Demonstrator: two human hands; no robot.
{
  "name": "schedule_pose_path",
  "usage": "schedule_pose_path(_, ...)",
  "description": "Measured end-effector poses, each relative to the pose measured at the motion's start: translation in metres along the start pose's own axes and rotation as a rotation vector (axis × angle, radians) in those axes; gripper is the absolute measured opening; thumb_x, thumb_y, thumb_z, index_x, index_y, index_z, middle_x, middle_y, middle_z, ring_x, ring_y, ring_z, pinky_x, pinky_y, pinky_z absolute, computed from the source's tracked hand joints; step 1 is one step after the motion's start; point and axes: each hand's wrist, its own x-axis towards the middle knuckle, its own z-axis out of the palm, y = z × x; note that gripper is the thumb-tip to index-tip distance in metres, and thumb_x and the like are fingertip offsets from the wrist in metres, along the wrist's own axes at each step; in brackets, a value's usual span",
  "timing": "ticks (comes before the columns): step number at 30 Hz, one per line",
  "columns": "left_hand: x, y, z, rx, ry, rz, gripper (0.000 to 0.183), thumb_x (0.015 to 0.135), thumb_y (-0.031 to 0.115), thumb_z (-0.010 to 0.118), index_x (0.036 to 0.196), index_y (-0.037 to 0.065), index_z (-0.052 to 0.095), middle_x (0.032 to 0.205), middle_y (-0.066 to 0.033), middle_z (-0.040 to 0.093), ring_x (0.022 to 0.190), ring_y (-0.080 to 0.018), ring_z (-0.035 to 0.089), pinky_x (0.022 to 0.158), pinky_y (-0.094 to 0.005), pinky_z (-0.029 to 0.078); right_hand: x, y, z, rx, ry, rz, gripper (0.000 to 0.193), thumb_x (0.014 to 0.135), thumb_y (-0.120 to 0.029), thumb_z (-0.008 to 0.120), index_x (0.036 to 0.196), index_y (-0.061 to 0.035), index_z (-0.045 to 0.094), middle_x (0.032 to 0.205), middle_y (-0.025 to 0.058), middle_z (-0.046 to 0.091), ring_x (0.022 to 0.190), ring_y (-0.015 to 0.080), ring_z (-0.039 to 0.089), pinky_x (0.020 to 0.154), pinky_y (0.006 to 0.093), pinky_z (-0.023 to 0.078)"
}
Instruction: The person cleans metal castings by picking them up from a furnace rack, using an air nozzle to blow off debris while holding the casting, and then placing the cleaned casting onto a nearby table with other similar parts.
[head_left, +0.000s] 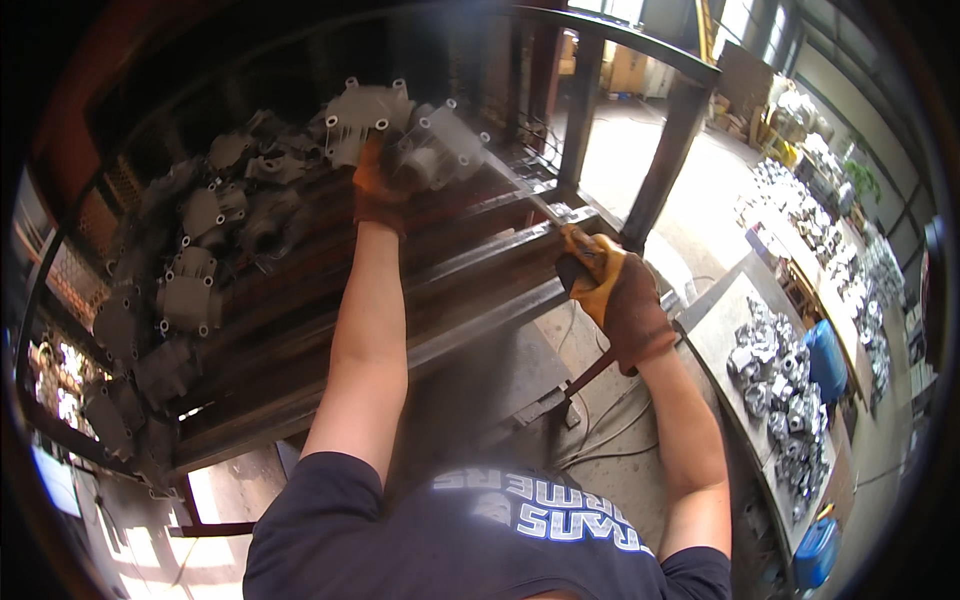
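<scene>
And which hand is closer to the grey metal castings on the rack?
Left. The left hand is right up at the grey metal castings; the right hand is farther away, off to their right.

left hand (pixel 380 192) blurred, its fingertips I can't make out | casting (pixel 455 138) smeared too | rod (pixel 535 199): far tip lost in blur, gripped part hidden by right hand (pixel 615 290) | shirt (pixel 430 540) cut off below

Dark metal rack (pixel 480 322) — parallel steel rails, grey castings (pixel 188 292) crowded along far and left sides. Off to right, pale bench (pixel 712 328) — loose heap of shiny metal parts (pixel 775 372) on top.
</scene>
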Motion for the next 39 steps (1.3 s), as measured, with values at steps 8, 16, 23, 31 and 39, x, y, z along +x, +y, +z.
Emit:
schedule_pose_path(8, -0.028, -0.040, 0.116, 0.018, -0.088, -0.163, 0.038, 0.102, 0.020, 0.046, 0.134, 0.001, 0.051, 0.126, -0.0084, 0.058, 0.110, -0.0192, 0.057, 0.102, -0.0372, 0.045, -0.086, -0.009, -0.096, -0.418, 0.105, 0.002, 0.028, 0.080, -0.024, 0.071, 0.102, -0.0061, 0.067, 0.075, 0.0161, 0.067, 0.070, 0.0375, 0.064, 0.065, 0.0418, 0.050)
schedule_pose_path(16, -0.157, -0.064, 0.254, 1.165, -0.401, 0.315, 0.028, 0.095, 0.005, 0.053, 0.122, -0.001, 0.059, 0.112, -0.0068, 0.064, 0.100, -0.0159, 0.060, 0.087, -0.0298, 0.050, -0.215, -0.051, -0.187, -0.220, 0.448, 0.267, 0.021, 0.082, -0.016, 0.075, 0.087, 0.0003, 0.063, 0.074, 0.0160, 0.063, 0.064, 0.0331, 0.063, 0.059, 0.0377, 0.048)
schedule_pose_path(23, -0.253, -0.149, 0.312, 0.544, -0.699, -0.290, 0.034, 0.088, 0.008, 0.063, 0.120, -0.002, 0.059, 0.107, -0.0098, 0.066, 0.091, -0.0219, 0.065, 0.077, -0.0328, 0.053, -0.313, -0.041, -0.231, -0.590, 0.351, 0.314, 0.027, 0.073, -0.018, 0.081, 0.093, -0.0065, 0.066, 0.072, 0.0101, 0.065, 0.064, 0.0323, 0.062, 0.063, 0.0355, 0.050)
schedule_pose_path(31, -0.354, -0.232, 0.364, 0.333, -0.888, 0.033, 0.026, 0.065, -0.003, 0.062, 0.090, -0.005, 0.068, 0.109, -0.0200, 0.065, 0.103, -0.0311, 0.064, 0.092, -0.0377, 0.052, -0.417, -0.019, -0.251, -0.685, 0.242, 1.050, 0.018, 0.081, -0.015, 0.074, 0.089, -0.0036, 0.063, 0.066, 0.0165, 0.060, 0.058, 0.0325, 0.057, 0.057, 0.0320, 0.046)
schedule_pose_path(39, -0.402, -0.310, 0.422, -1.081, -0.286, -1.681, 0.054, 0.090, 0.032, 0.052, 0.136, 0.004, 0.047, 0.134, -0.0180, 0.052, 0.124, -0.0375, 0.050, 0.106, -0.0581, 0.039, -0.471, -0.037, -0.220, -0.532, 0.454, 1.212, 0.027, 0.073, -0.013, 0.077, 0.096, -0.0029, 0.066, 0.081, 0.0156, 0.068, 0.071, 0.0350, 0.063, 0.065, 0.0371, 0.051)
